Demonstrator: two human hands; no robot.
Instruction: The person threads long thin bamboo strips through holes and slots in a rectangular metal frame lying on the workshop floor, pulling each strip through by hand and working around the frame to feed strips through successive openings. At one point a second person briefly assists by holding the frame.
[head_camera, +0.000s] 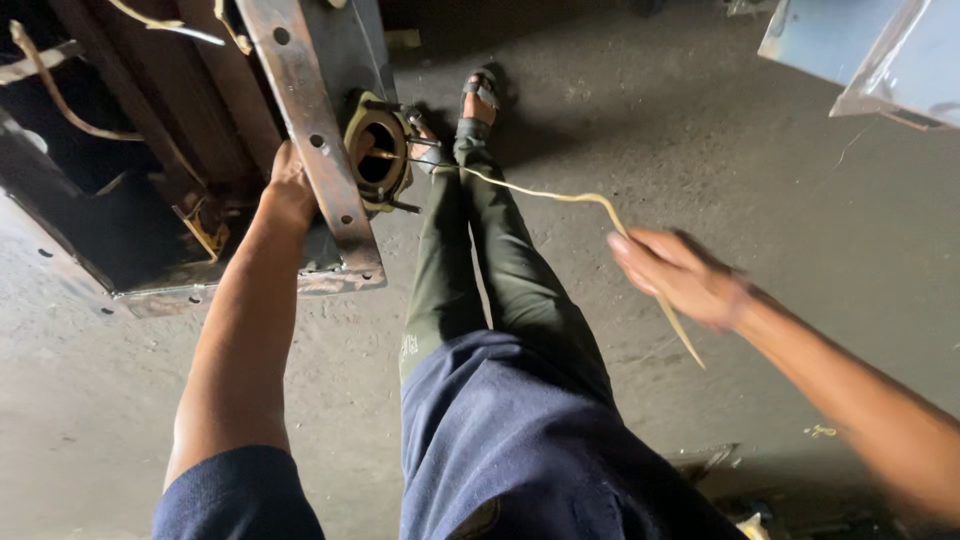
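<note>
- The left hand (290, 185) is seen up against the rusty metal frame (310, 130), fingers wrapped behind the flat holed bar so that only the back of the hand and the wrist are shown; a grip on the bar is suggested, though the fingertips are hidden.
- A round yellowish ring (378, 152) with a dark hole is found just beside that bar, on its right, with small dark bolts sticking out around it.
- A pale, thin strip (560, 197) is seen running out of the ring's hole, across the outstretched leg and away to the right in a loose curve.
- The right hand (680, 275) is held out over the floor (800, 180), well apart from the frame; the strip is passed under the fingers, and its free end is seen poking out below the wrist. The fingers are stretched forward and close together, lightly curled over the strip; whether it is pinched tight cannot be told, as the hand is blurred.
- Dark green trousers (470, 260) and a sandal (480, 95) are shown stretched along the grey floor between the two arms.
- More pale strips (60, 95) are seen hanging inside the dark open frame at upper left.
</note>
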